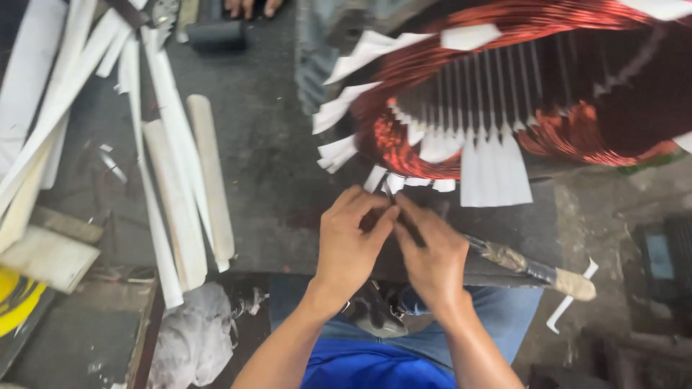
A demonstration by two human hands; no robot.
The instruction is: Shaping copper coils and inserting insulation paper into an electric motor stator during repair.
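Observation:
A large motor stator (504, 94) with copper windings and white insulation paper strips lies on the dark workbench (267, 166). Below its lower edge, my left hand (349, 245) and my right hand (432, 252) meet with fingertips pinched together near the white paper ends (393, 184). My right hand grips a tape-wrapped tool (533, 268) whose handle sticks out to the right. What my left fingers pinch is too small to tell.
Long white paper strips and wooden slats (180, 187) lie at the left of the bench. A grey rag (191, 335) hangs at the bench's front edge. Another person's fingers (252, 7) show at the top. A yellow object (14, 302) sits at far left.

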